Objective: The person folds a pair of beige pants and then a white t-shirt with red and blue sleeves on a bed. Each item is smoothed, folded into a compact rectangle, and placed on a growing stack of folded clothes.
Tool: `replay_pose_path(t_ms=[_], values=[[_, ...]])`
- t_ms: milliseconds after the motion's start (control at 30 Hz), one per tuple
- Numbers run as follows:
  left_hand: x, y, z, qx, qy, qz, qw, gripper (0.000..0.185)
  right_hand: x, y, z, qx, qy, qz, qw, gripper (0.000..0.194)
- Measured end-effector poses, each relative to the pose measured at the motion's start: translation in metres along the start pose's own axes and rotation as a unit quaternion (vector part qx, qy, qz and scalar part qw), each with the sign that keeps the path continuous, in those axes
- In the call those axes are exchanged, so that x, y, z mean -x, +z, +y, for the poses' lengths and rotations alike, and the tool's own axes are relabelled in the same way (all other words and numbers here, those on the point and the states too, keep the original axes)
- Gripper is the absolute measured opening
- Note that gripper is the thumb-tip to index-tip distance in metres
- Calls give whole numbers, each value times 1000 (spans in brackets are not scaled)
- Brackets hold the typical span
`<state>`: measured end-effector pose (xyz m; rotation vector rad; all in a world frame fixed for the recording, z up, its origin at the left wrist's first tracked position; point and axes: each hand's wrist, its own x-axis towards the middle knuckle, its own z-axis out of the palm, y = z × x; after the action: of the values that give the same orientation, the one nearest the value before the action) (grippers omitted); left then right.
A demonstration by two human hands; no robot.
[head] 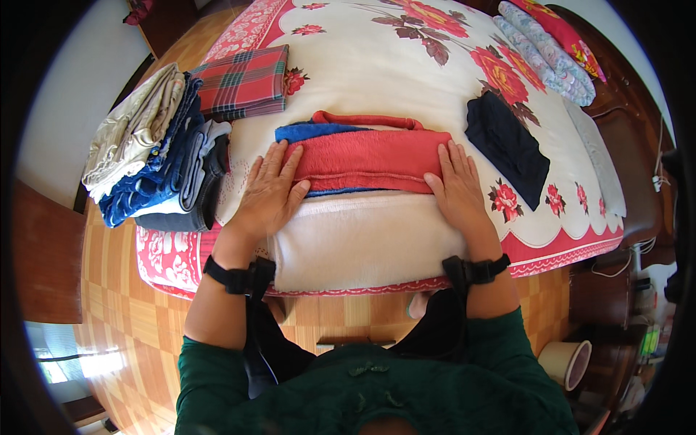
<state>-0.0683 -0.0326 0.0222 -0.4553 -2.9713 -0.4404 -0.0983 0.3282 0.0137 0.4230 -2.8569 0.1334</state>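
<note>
A folded red fleece cloth lies before me on the bed, with a blue fleece layer showing along its top and bottom edges. My left hand rests flat at its left end, fingers spread and thumb on the lower edge. At the right end, my right hand presses flat, thumb on the red fabric. Neither hand grips anything. Beneath and nearer to me is a white plush cloth. A curled red strip shows behind the folded fabric.
Left on the bed stands a pile of folded clothes, beside a folded plaid cloth. A dark folded garment lies right, on the floral bedspread. Floral pillows are at the far right. A bin stands at lower right.
</note>
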Motion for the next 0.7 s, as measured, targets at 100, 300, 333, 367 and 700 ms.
replay_pose_path(t_ms=[100, 300, 333, 367, 700], values=[[10, -7, 14, -106, 39, 106, 988, 66, 9, -11, -16, -5, -72, 63, 995, 73], [20, 3, 37, -99, 44, 19, 994, 72, 20, 4, -51, -29, -153, 31, 987, 74], [19, 4, 35, -93, 40, 12, 995, 72, 19, 7, -48, -30, -148, 29, 988, 74], [18, 5, 32, -90, 21, -16, 996, 72, 17, 9, -45, -29, -132, 17, 991, 74], [21, 8, 14, -32, 63, -4, 998, 69, 22, 13, -9, -10, -96, 24, 995, 68]])
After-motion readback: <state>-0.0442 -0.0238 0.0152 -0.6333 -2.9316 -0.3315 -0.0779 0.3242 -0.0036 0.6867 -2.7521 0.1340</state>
